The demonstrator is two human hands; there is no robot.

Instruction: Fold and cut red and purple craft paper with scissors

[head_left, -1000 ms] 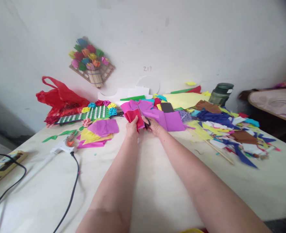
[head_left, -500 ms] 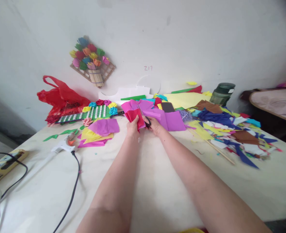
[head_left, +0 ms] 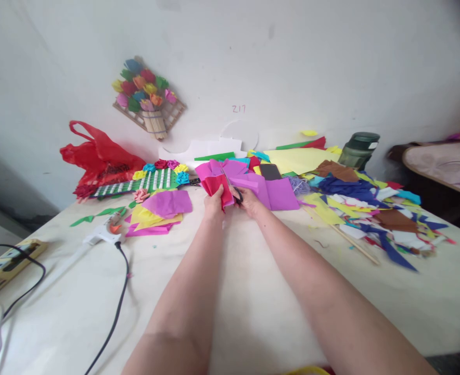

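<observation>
My left hand (head_left: 214,202) pinches a folded stack of red and magenta crepe paper (head_left: 217,186) in the middle of the table. In my right hand (head_left: 248,203) is a pair of scissors (head_left: 238,195) with dark handles, its blades lying against the right side of the red paper. Purple paper sheets (head_left: 280,195) spread out just behind and to the right of my hands. Left of my left hand lies a small pile of purple, yellow and magenta paper pieces (head_left: 163,205).
A white glue gun (head_left: 104,233) with a black cord lies at left, near a power strip (head_left: 11,263). Colourful paper scraps (head_left: 374,208), a wooden stick (head_left: 357,245) and a green bottle (head_left: 358,151) are at right. Behind stand a red plastic bag (head_left: 97,159) and a phone (head_left: 269,171).
Almost nothing differs. Both hands keep the same hold on the paper and the scissors, and the view has shifted very slightly.
</observation>
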